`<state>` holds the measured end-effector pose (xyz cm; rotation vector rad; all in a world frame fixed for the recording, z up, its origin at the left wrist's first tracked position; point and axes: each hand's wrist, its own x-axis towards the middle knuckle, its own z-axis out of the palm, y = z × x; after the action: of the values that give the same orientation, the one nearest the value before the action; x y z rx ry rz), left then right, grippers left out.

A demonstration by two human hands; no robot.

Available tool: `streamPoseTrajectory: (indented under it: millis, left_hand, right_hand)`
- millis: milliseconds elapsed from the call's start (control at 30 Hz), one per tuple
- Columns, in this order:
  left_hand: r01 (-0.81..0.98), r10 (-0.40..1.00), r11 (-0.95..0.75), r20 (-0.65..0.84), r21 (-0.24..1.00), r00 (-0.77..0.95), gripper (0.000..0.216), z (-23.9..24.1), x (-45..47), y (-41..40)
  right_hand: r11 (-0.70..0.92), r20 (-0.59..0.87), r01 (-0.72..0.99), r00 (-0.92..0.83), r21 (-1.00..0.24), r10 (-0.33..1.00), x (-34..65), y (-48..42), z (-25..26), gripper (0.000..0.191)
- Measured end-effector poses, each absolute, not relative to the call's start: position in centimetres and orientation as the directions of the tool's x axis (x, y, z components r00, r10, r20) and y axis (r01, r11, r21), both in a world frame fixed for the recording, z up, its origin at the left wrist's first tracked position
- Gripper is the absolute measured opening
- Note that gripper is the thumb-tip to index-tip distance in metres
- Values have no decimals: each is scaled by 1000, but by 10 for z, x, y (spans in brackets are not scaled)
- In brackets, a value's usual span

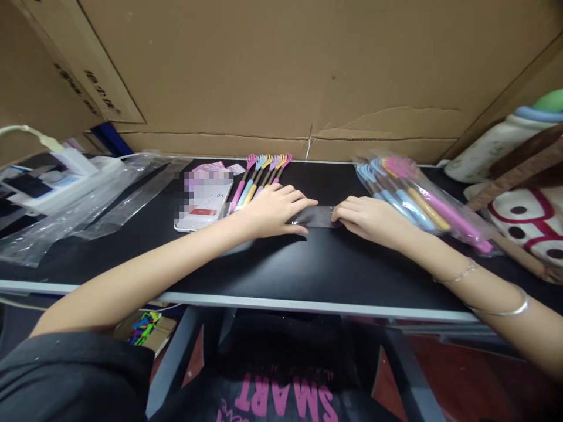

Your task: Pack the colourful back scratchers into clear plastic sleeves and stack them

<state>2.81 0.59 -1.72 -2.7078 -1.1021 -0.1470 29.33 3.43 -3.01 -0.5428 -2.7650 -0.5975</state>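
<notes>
A narrow clear plastic sleeve (320, 217) lies flat on the black desk between my hands. My left hand (279, 210) rests over its left part, fingers spread and thumb apart. At the sleeve's right end, my right hand (363, 215) has its fingers drawn together, pinching the edge. Several back scratchers (264, 176) with pink, blue, yellow and purple handles lie behind my left hand, claw heads toward the cardboard; the hand hides part of their handles. More back scratchers (409, 199), bagged in clear plastic, lie just right of my right hand.
A phone (206, 202) lies left of the loose scratchers. Further left are empty clear sleeves (118, 202) and a white power strip with a charger (77, 164). A bottle (492, 143) and a plush-like bag (528, 217) stand right. A cardboard wall (281, 76) closes the back.
</notes>
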Motion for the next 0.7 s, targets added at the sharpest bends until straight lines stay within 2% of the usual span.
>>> streamPoseTrajectory:
  millis: [133,267,433,600,700]
  left_hand:
    - [704,686,-706,171,-76,707,66,-28,53,13]
    - [695,673,-718,221,-29,705,55,-36,62,15]
    - [683,661,-730,257,4,705,46,-33,58,10]
    - [700,675,-714,290,26,678,43,-26,55,6]
    - [703,660,-711,333,-14,674,38,-23,51,5]
  right_hand:
    - [831,356,430,-883,353,305,291,32,-33,18]
    - [824,403,429,-873,370,273,289,30,-31,18]
    - [832,454,426,-857,357,244,288,25,-26,18]
    - [840,433,404,-871,361,233,285,21,-28,19]
    - [866,407,393,-878,310,252,283,20,-27,17]
